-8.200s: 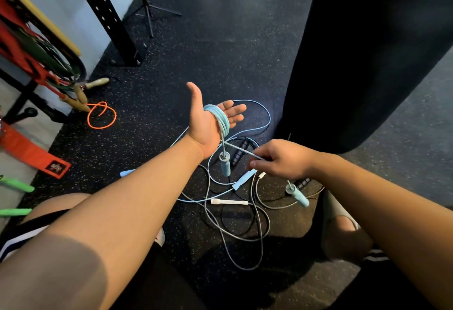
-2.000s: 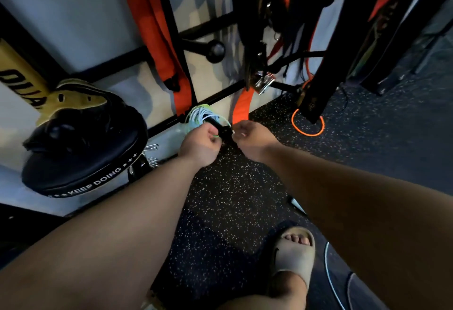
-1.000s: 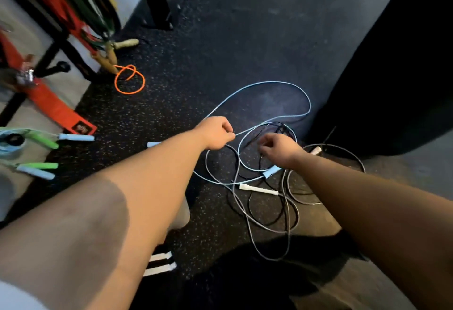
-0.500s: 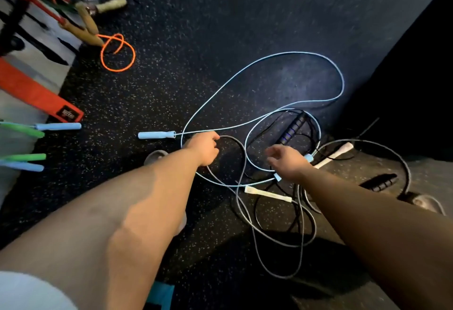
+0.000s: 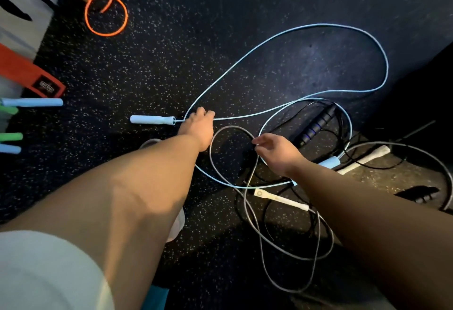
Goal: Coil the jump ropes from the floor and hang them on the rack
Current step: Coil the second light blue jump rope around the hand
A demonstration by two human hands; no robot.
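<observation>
- Both hands have reached farther out than half a second ago: the left hand (image 5: 197, 127) now lies on the blue rope (image 5: 289, 32) just beside its handle (image 5: 152, 119). Whether it grips the cord, I cannot tell.
- The right hand (image 5: 278, 151) is half-curled, with its fingertips at the grey rope (image 5: 220, 130); a pinch is unclear.
- Better to take the handle first, then draw the blue cord clear of the tangle under the right hand before winding.

Left hand (image 5: 199, 127): reached far forward and down, back turned up; grip cannot be told.
Right hand (image 5: 277, 150): held nearer, fingers loosely curled, pointed leftward.
</observation>
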